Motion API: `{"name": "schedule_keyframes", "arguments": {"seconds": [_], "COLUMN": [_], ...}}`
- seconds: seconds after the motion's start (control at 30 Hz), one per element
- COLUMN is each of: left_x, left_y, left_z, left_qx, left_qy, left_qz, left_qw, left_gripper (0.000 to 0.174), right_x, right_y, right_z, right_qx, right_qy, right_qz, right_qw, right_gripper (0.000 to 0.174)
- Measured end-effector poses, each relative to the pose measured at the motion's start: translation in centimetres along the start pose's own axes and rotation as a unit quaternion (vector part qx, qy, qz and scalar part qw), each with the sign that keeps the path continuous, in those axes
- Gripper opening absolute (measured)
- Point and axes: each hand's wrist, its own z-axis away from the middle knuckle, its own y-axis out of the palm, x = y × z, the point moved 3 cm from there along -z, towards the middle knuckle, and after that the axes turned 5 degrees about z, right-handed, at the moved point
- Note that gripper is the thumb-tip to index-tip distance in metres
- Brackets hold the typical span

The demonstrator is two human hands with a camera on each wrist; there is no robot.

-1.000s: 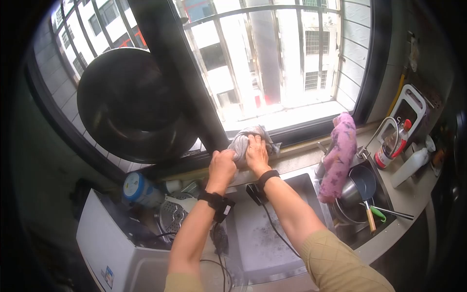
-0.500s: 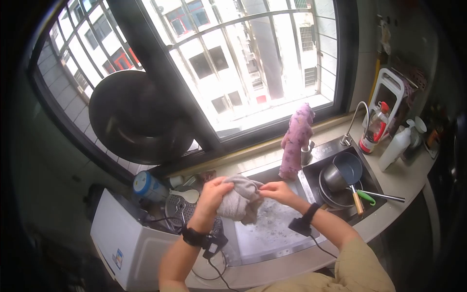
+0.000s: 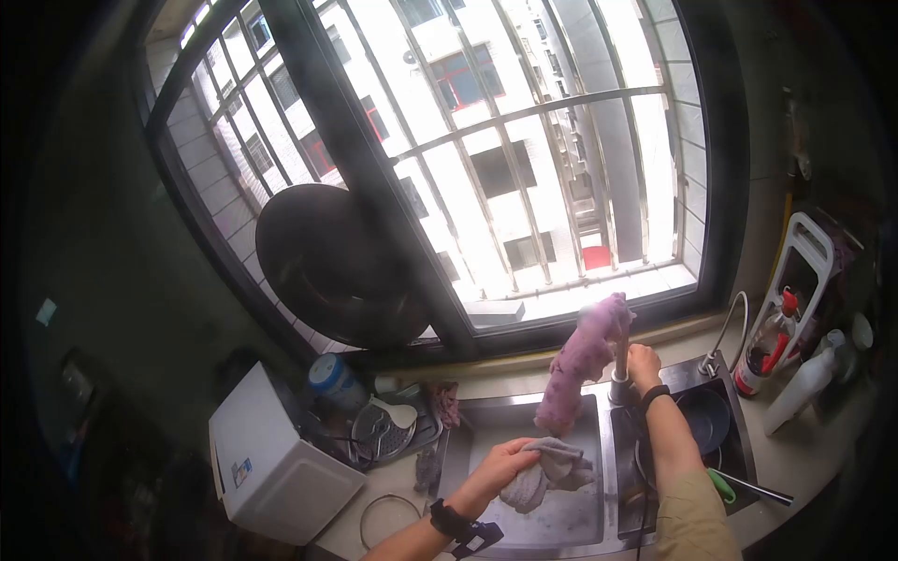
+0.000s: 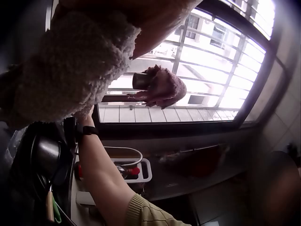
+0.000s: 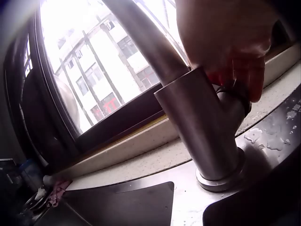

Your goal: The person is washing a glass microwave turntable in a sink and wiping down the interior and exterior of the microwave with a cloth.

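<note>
My left hand [image 3: 498, 470] pinches a grey cloth [image 3: 535, 484], which hangs bunched over the left sink basin [image 3: 559, 531]. In the left wrist view the fluffy cloth [image 4: 70, 66] fills the upper left. Behind the faucet body [image 5: 200, 125], my right hand [image 5: 230, 47] has its fingers curled round the side handle [image 5: 233, 107]. A pink patterned cloth sleeve [image 3: 577, 365] covers the faucet's spout above the left basin.
In the right basin stand a dark pan [image 3: 703, 419] and a green-handled utensil [image 3: 721, 486]. Bottles [image 3: 804, 385] line the counter to the right. At left are a white box-shaped appliance [image 3: 281, 458] and a drying rack. A large wok [image 3: 327, 266] leans at the window.
Both hands have left the window sill, where they pressed the grey cloth. The left hand has brought it down over the sink; the right has let go of it and moved to the faucet handle.
</note>
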Motion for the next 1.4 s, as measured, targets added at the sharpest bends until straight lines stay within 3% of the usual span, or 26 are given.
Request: {"name": "schedule_keyframes", "arguments": {"seconds": [0.03,0.1,0.13,0.17,0.27,0.3,0.33,0.43,0.53,0.6,0.7,0.73,0.77,0.83,0.87,0.93,1.03,1.1,1.23,1.3,1.33,1.4], "left_x": [-0.1,-0.5,-0.9,-1.3,-1.4,-1.0,-0.6,-0.1,-0.4,-0.8,-1.9,-2.6,-2.9,-2.2,-1.7,-0.5,3.0,6.4,10.9,11.5,12.9,19.2], "left_y": [0.4,1.2,1.7,2.0,2.0,1.6,1.2,1.2,1.7,1.5,0.4,0.1,-0.2,-1.0,-1.4,-2.3,-3.9,-5.4,-5.5,-4.1,-4.5,-6.9], "left_z": [0.1,0.4,0.6,0.7,0.7,0.2,-0.2,-1.0,-0.7,-0.6,-0.4,0.0,0.4,0.6,0.8,0.9,0.9,0.7,1.4,1.7,0.2,-3.0], "left_qx": [-0.008,-0.012,-0.011,-0.015,-0.042,-0.042,-0.051,-0.055,-0.067,-0.079,-0.100,-0.115,-0.130,-0.118,-0.125,-0.129,-0.124,-0.149,-0.122,-0.113,-0.099,-0.065], "left_qy": [-0.001,0.024,0.031,0.034,0.042,0.046,0.057,0.075,0.084,0.109,0.161,0.186,0.211,0.216,0.215,0.215,0.192,0.159,0.095,0.119,0.204,0.178], "left_qz": [0.004,-0.074,-0.078,-0.074,-0.104,-0.097,-0.103,-0.090,-0.065,-0.016,0.064,0.061,0.059,0.075,0.054,0.036,0.049,0.093,0.117,0.030,-0.020,-0.199], "left_qw": [1.000,0.997,0.996,0.997,0.993,0.993,0.992,0.992,0.992,0.991,0.980,0.974,0.967,0.966,0.967,0.967,0.972,0.972,0.981,0.986,0.974,0.961], "left_gripper": [0.030,0.030,0.029,0.029,0.025,0.025,0.025,0.023,0.021,0.020,0.019,0.018,0.017,0.018,0.018,0.019,0.023,0.025,0.039,0.036,0.046,0.048], "right_x": [-0.3,-1.2,-1.0,-1.0,-0.8,-0.2,2.6,7.4,8.5,9.1,8.3,7.8,7.6,8.0,8.2,9.6,10.8,11.5,13.5,14.0,14.6,15.6], "right_y": [0.4,0.6,-0.1,0.2,-0.6,-0.8,-4.1,-4.8,-1.7,-1.9,-0.1,0.9,1.5,1.4,1.2,-1.3,-3.2,-4.0,-5.3,-5.1,-5.7,-7.3], "right_z": [0.0,0.5,1.0,1.3,5.6,7.5,11.6,19.4,21.0,21.4,21.9,22.0,21.8,21.9,22.1,22.6,23.4,24.1,25.4,25.9,26.1,26.4], "right_qx": [0.007,-0.023,0.017,0.018,-0.119,-0.090,0.002,0.216,0.294,0.270,0.313,0.331,0.332,0.359,0.360,0.319,0.306,0.286,0.335,0.367,0.367,0.352], "right_qy": [-0.005,0.082,0.087,0.080,-0.020,-0.036,-0.065,-0.247,-0.276,-0.271,-0.228,-0.175,-0.176,-0.123,-0.123,-0.089,-0.033,-0.038,-0.089,-0.093,-0.087,-0.106], "right_qz": [0.000,-0.060,-0.065,-0.063,-0.190,-0.262,-0.323,-0.442,-0.415,-0.330,-0.296,-0.337,-0.332,-0.463,-0.460,-0.565,-0.573,-0.570,-0.400,-0.475,-0.502,-0.546], "right_qw": [1.000,0.995,0.994,0.995,0.974,0.960,0.944,0.835,0.816,0.863,0.873,0.864,0.865,0.801,0.802,0.755,0.760,0.769,0.849,0.794,0.778,0.753], "right_gripper": [0.033,0.032,0.028,0.028,0.032,0.032,0.037,0.062,0.072,0.071,0.063,0.052,0.052,0.044,0.044,0.035,0.033,0.025,0.009,0.012,0.011,0.012]}}
